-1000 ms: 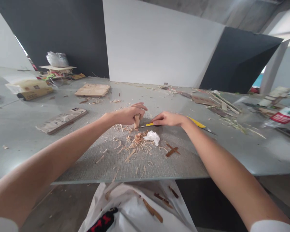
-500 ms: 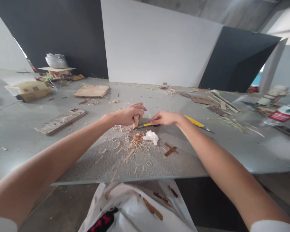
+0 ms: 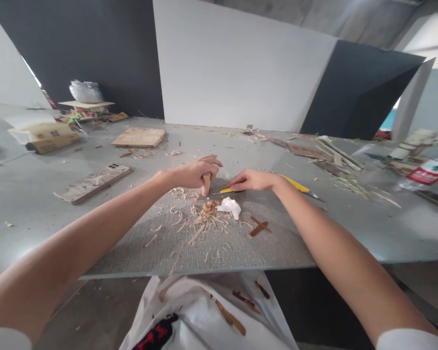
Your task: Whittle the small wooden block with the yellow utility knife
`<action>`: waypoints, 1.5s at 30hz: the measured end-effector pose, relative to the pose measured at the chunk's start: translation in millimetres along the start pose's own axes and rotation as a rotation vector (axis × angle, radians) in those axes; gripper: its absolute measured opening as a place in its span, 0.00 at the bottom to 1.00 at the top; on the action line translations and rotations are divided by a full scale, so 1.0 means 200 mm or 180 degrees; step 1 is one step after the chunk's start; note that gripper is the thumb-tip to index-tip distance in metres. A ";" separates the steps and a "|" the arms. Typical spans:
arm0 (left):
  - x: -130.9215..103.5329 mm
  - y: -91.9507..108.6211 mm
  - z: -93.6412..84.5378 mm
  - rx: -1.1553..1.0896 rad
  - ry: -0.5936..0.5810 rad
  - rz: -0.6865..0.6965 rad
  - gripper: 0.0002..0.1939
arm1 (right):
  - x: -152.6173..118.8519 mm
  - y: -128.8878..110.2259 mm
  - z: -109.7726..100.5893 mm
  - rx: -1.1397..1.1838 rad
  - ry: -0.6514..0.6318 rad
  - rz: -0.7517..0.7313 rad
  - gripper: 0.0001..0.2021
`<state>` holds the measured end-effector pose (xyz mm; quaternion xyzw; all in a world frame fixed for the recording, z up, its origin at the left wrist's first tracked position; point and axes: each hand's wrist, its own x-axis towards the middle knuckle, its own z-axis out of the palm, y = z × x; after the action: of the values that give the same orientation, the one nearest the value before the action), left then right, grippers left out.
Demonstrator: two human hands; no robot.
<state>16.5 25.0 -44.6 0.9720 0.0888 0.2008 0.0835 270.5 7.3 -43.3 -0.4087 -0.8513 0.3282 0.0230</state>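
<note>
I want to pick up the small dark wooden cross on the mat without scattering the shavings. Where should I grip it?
Pinch the wooden cross at its long bar's near-left end, coming from the near right. It lies flat, tilted, and the shavings pile to its left.

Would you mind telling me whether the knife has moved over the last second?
Yes. The knife in the right hand slid slightly right, its blade tip drawing back from the wood piece, judged against the white scrap.

Grey table (image 3: 29, 194) carried a phone-like slab (image 3: 93, 182) at left, flat wood boards (image 3: 139, 136) beyond it, a cardboard box (image 3: 48, 136) far left. Crumpled white tissue (image 3: 229, 206) lay beside curled shavings (image 3: 200, 221); a small dark wooden cross (image 3: 260, 226) sat just right. Stick offcuts (image 3: 336, 156) cluttered the right end.
</note>
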 end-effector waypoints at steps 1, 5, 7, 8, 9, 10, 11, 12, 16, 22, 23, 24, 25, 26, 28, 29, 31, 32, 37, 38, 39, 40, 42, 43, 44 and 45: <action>0.00 0.00 0.00 0.0006 0.0000 0.0004 0.14 | -0.01 0.01 0.00 0.0010 0.0023 0.0032 0.22; -0.02 -0.01 0.00 0.0028 0.0081 -0.0047 0.15 | -0.01 0.04 -0.01 0.0110 0.0073 0.0045 0.22; -0.03 -0.01 0.00 -0.0021 0.0092 -0.0042 0.16 | 0.00 0.04 -0.01 0.0143 0.0116 -0.0023 0.22; -0.03 0.00 0.00 -0.0056 0.0092 -0.0025 0.17 | 0.01 0.05 -0.01 0.0149 0.0135 -0.0052 0.23; -0.03 0.00 0.00 -0.0092 0.0097 -0.0004 0.17 | 0.01 0.05 -0.01 0.0149 0.0146 -0.0069 0.23; -0.02 0.00 0.00 -0.0124 0.0108 0.0021 0.17 | 0.01 0.05 -0.01 0.0150 0.0150 -0.0075 0.23; -0.02 0.00 0.00 -0.0147 0.0123 0.0044 0.17 | 0.02 0.05 -0.01 0.0156 0.0154 -0.0074 0.23; -0.02 0.00 0.00 -0.0158 0.0143 0.0061 0.17 | 0.02 0.05 -0.01 0.0166 0.0161 -0.0067 0.23; -0.02 -0.01 0.01 -0.0067 0.0170 0.0090 0.18 | 0.03 0.05 -0.02 0.0162 0.0161 -0.0022 0.24; -0.02 -0.02 0.02 0.0046 0.0137 0.0106 0.17 | 0.09 0.01 -0.04 0.0010 -0.0010 0.0115 0.24; -0.02 -0.02 0.02 0.0063 0.0129 0.0105 0.16 | 0.10 0.01 -0.05 -0.0021 -0.0040 0.0144 0.25; -0.02 -0.02 0.02 0.0079 0.0124 0.0102 0.16 | 0.12 0.00 -0.05 -0.0056 -0.0068 0.0168 0.24; -0.02 -0.02 0.02 0.0094 0.0123 0.0096 0.16 | 0.13 0.00 -0.04 -0.0084 -0.0079 0.0183 0.24; -0.02 -0.02 0.02 0.0108 0.0130 0.0088 0.16 | 0.13 -0.01 -0.04 -0.0097 -0.0078 0.0186 0.24; -0.03 -0.02 0.01 0.0134 0.0163 0.0081 0.16 | 0.13 0.00 -0.03 -0.0062 -0.0061 0.0145 0.24; -0.03 -0.02 0.01 0.0147 0.0182 0.0081 0.16 | 0.12 0.00 -0.02 -0.0029 -0.0040 0.0086 0.23; -0.03 -0.02 0.01 0.0165 0.0197 0.0090 0.15 | 0.10 0.01 -0.01 0.0033 0.0001 -0.0044 0.23; -0.03 -0.02 0.01 0.0169 0.0193 0.0084 0.15 | 0.09 0.02 -0.01 0.0042 0.0013 -0.0088 0.23; -0.03 -0.04 0.02 0.0111 0.0161 0.0022 0.16 | 0.04 0.05 -0.02 0.0051 0.0056 -0.0043 0.22; -0.03 -0.04 0.02 0.0095 0.0162 0.0014 0.17 | 0.04 0.06 -0.03 0.0092 0.0065 -0.0041 0.22; -0.04 -0.04 0.02 0.0090 0.0168 0.0006 0.17 | 0.03 0.06 -0.03 0.0140 0.0070 -0.0043 0.22; -0.04 -0.04 0.02 0.0092 0.0183 -0.0002 0.17 | 0.03 0.06 -0.03 0.0185 0.0076 -0.0042 0.22; -0.05 -0.04 0.02 0.0101 0.0228 0.0000 0.17 | 0.04 0.06 -0.02 0.0242 0.0095 -0.0021 0.23; -0.05 -0.04 0.02 0.0099 0.0261 0.0003 0.17 | 0.04 0.06 -0.02 0.0255 0.0117 -0.0006 0.23; -0.06 -0.04 0.03 0.0088 0.0296 0.0005 0.17 | 0.04 0.06 -0.02 0.0266 0.0143 0.0012 0.23; -0.06 -0.04 0.03 0.0072 0.0326 0.0008 0.17 | 0.04 0.06 -0.01 0.0276 0.0170 0.0028 0.23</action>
<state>6.3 30.3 -55.9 0.9615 0.0940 0.2494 0.0676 273.5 19.8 -49.7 -0.4196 -0.8336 0.3538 0.0620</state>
